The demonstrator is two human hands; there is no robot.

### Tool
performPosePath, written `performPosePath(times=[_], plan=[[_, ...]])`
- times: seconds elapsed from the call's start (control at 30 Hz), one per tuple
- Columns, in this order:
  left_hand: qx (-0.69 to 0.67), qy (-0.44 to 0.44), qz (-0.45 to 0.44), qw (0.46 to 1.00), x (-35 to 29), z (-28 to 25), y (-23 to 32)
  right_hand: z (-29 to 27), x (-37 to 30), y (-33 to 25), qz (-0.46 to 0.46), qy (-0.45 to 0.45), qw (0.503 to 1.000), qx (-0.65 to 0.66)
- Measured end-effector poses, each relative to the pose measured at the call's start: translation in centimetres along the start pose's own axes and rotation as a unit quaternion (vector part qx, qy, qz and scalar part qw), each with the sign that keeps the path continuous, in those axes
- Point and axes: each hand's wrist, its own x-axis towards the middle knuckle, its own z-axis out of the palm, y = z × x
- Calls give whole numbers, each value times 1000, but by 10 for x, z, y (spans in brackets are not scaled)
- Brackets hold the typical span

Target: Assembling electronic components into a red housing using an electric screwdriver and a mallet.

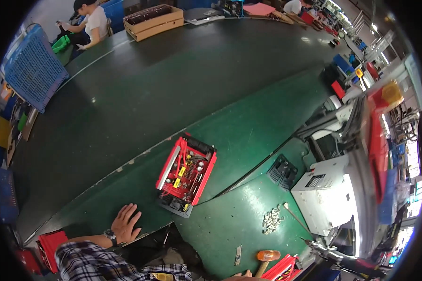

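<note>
My left hand [125,224] lies at the near edge of the green table [239,140], fingers spread and holding nothing; a watch is on that wrist. Beyond it, to the right, an open red-cased electronic unit [186,173] shows its circuit board, yellow-marked parts and wires. A black cable runs from its near end toward the right. Only a small part of my right hand [240,276] shows at the lower edge, beside the handle of an orange-headed mallet [268,255]; whether it grips anything is hidden.
A pile of small pale pieces [272,220] and a white box-shaped machine [326,194] are on the right. Another red case [284,269] sits near the mallet. Dark conveyor belt [164,84] runs beyond the table. A co-worker [94,25] sits far left near a blue crate [35,68].
</note>
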Motion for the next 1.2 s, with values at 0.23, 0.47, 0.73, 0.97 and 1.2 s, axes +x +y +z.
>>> performPosePath(times=[0.23,0.47,0.73,0.97,1.2], plan=[[0,36,11,999,-7,1,12,4,-4,21,41,-82,983,156],[13,10,-13,1000,-2,7,24,-20,21,43,-12,-143,965,218],[49,114,-190,974,-5,58,65,-42,24,66,33,-219,908,357],[9,66,-221,973,-43,72,87,-69,6,105,66,-60,896,435],[-51,133,-257,956,-19,76,84,-167,83,184,184,278,884,328]])
